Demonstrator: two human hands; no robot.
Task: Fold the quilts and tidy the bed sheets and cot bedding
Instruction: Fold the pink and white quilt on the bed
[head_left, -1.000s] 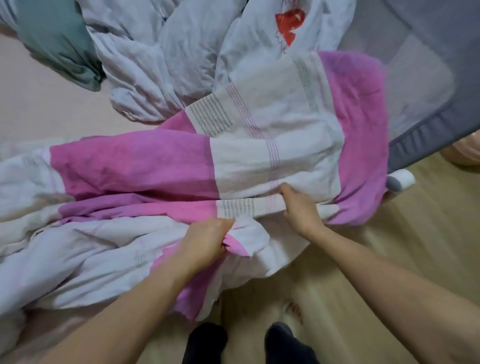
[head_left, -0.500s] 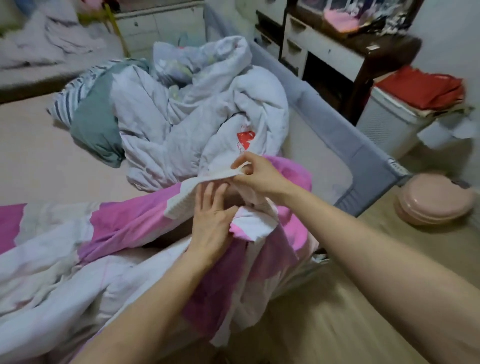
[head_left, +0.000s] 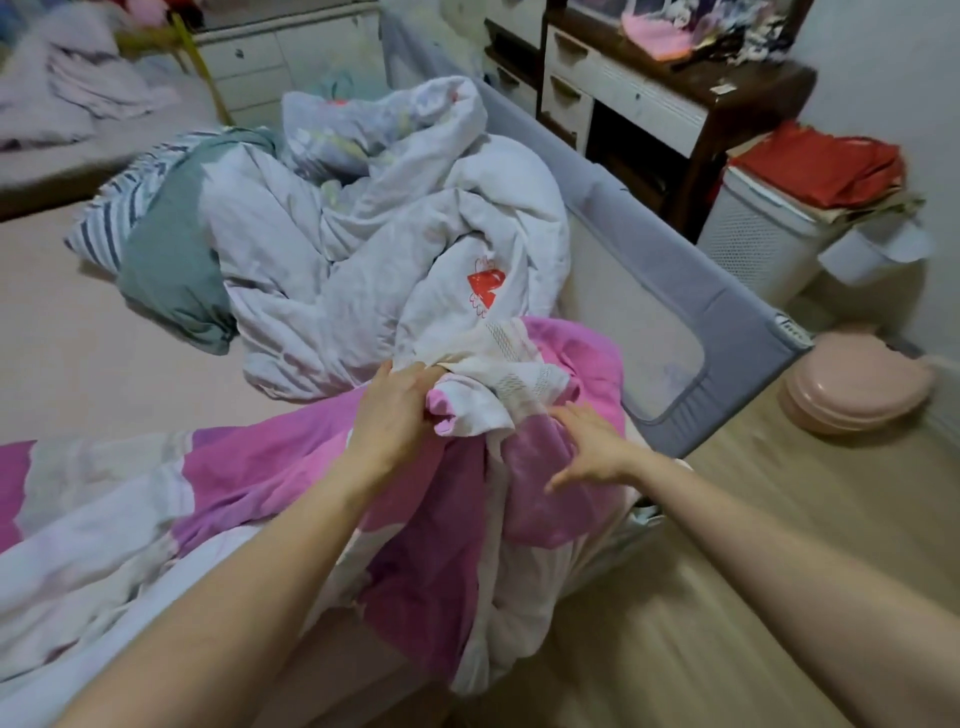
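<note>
A pink and white quilt (head_left: 270, 467) lies bunched across the near corner of the bed and hangs over its edge. My left hand (head_left: 392, 415) grips a gathered white fold of it near the corner. My right hand (head_left: 589, 447) rests on the pink part just to the right, fingers spread and straight, holding nothing. Behind them a crumpled pale grey quilt (head_left: 363, 260) with a red print sits piled on the beige sheet (head_left: 78, 353), partly over a green and striped pillow (head_left: 166, 260).
A grey mesh bed rail (head_left: 727, 332) runs along the bed's right side. Beyond it stand a dark wooden desk (head_left: 701, 98), a white hamper (head_left: 758, 239) topped with red cloth, and a pink round lid (head_left: 857, 384) on the wooden floor. A second bed (head_left: 78, 130) lies back left.
My right hand let go of the white edge it was pinching and dropped onto the pink part, fingers spread. My left hand closed on the bunched white fold. The view tilted up from the floor.
</note>
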